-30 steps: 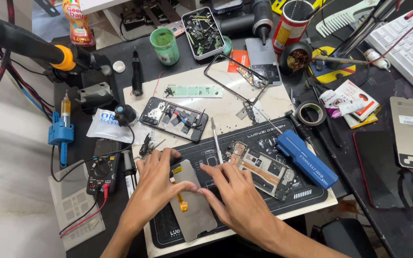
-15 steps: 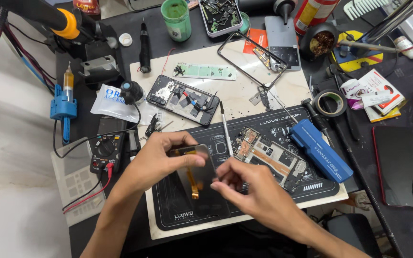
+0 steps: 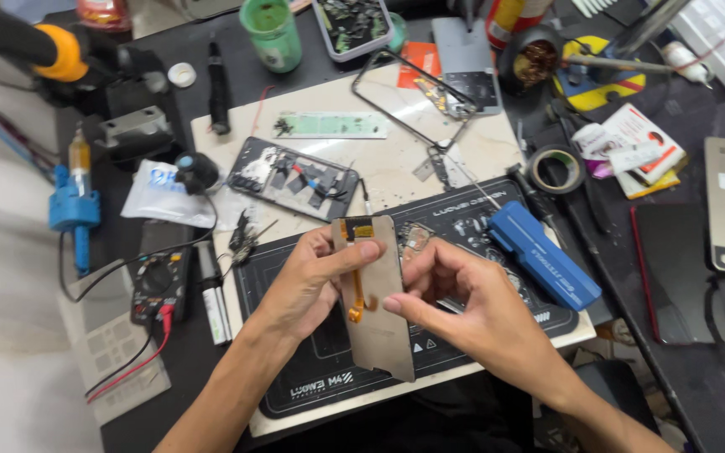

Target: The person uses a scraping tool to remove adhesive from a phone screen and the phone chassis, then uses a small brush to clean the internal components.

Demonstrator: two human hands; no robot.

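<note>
Above the black mat (image 3: 312, 382) at the front of the worktop (image 3: 396, 172), both hands hold a phone screen panel (image 3: 379, 319) upright, its grey back toward the camera. The left hand (image 3: 304, 285) has its grip clamped on the panel's left edge, thumb pressed across the top near the orange flex cable (image 3: 356, 277) that runs down the back. The right hand (image 3: 463, 306) steadies the right edge; its fingertips touch the panel, but its fingers are loosely curled, so this is a light pinch rather than a firm clamp.

Behind the panel on the mat lies an opened phone body (image 3: 430, 243), partly hidden, with a blue case (image 3: 543, 264) just beside it to the right. A second opened phone (image 3: 294, 178) lies farther back on the pale board, a multimeter (image 3: 159, 285) sits to the left off the mat, and a tape roll (image 3: 557, 168) rests near the right.

To handle this well, I judge the panel should be held by its edges only, as the left hand mostly does, keeping fingers off the flex cable, which would crease or tear easily if bent sharply. Keeping the panel low over the mat seems wise, so a slip drops it on the soft surface and not among the loose tools.
</note>
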